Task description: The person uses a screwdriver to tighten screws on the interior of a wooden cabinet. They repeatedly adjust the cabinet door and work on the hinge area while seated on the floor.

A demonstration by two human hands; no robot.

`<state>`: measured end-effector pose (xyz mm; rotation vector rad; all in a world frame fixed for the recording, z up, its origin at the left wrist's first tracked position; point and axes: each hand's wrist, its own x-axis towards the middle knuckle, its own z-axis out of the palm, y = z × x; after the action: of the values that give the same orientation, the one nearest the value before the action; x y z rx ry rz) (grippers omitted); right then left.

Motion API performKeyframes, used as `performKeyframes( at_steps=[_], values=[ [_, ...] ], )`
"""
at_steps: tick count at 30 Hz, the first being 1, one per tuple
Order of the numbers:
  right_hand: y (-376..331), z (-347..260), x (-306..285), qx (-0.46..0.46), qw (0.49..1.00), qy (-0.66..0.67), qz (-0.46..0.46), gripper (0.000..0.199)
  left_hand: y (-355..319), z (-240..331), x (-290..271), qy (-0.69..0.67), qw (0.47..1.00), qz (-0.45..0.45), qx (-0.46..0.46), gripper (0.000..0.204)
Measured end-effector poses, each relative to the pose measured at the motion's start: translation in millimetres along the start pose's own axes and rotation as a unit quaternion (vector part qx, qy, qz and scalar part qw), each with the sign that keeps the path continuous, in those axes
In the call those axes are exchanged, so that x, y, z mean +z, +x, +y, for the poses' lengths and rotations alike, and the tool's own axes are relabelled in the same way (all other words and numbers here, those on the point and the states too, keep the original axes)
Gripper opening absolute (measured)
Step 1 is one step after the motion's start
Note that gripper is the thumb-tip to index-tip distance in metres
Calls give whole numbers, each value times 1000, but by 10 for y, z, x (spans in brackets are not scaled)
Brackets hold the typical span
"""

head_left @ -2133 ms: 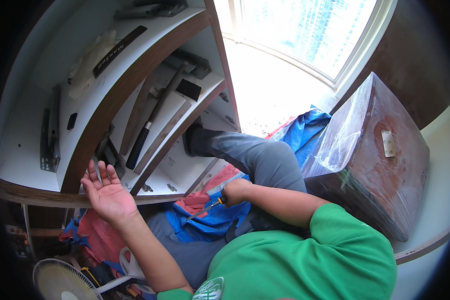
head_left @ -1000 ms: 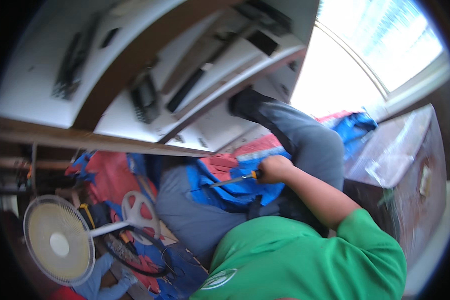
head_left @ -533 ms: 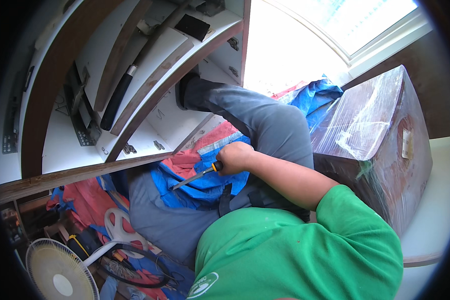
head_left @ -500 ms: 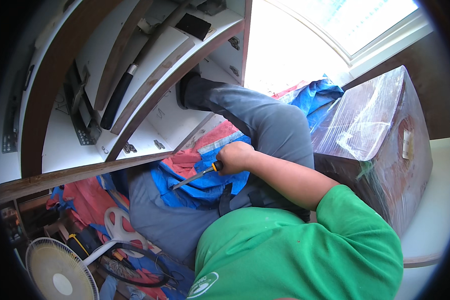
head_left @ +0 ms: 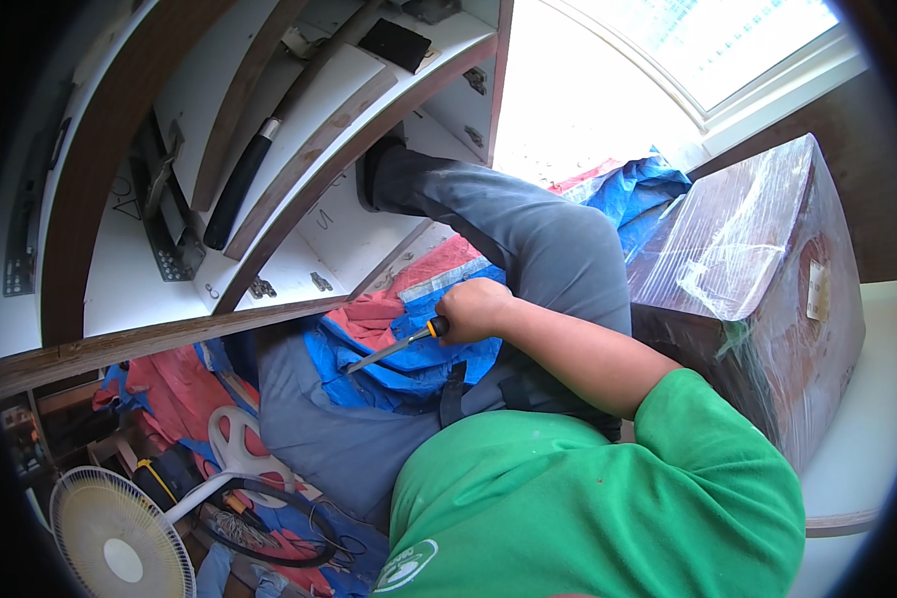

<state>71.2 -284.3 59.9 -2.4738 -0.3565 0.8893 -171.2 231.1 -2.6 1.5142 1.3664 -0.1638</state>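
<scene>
My right hand (head_left: 475, 311) is closed around the yellow-and-black handle of a chisel (head_left: 394, 349), its narrow metal blade slanting down to the left. The blade lies over the crumpled blue tarp (head_left: 409, 371) between my grey-trousered legs (head_left: 568, 254). Whether the tip touches the tarp, I cannot tell. My left hand is out of sight.
A cabinet (head_left: 259, 317) with white insides, brown edges and metal hinges stands at upper left; my foot is inside it. A black-handled tool (head_left: 241, 189) lies there. A plastic-wrapped brown box (head_left: 728, 249) stands right. A white fan (head_left: 120, 538) sits lower left, beside cords.
The view has shifted slightly, so the cabinet sits a little further right and up. My right hand keeps its grip on the chisel in nearly the same pose.
</scene>
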Motion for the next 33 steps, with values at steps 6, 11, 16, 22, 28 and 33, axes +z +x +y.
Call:
performKeyframes(
  at_steps=[6,11,16,22,28,33],
  values=[
    [1,9,6,0,1000,2,-2,43,-13,-19,24,-3,1000,-12,-13,49],
    [-5,-1,-3,6,1000,5,-1,43,-21,-26,43,-3,1000,-18,-17,49],
    [-7,-2,-7,8,1000,-3,0,43,-31,-38,57,-6,999,-24,-22,50],
    [7,10,12,6,1000,4,1,43,-47,-58,82,-8,999,-32,-29,50],
    [5,16,15,3,1000,5,-1,42,-52,-78,119,-10,999,-40,-36,51],
    [-1,8,9,6,1000,7,1,42,-59,-86,138,-12,998,-44,-41,51]
  ],
)
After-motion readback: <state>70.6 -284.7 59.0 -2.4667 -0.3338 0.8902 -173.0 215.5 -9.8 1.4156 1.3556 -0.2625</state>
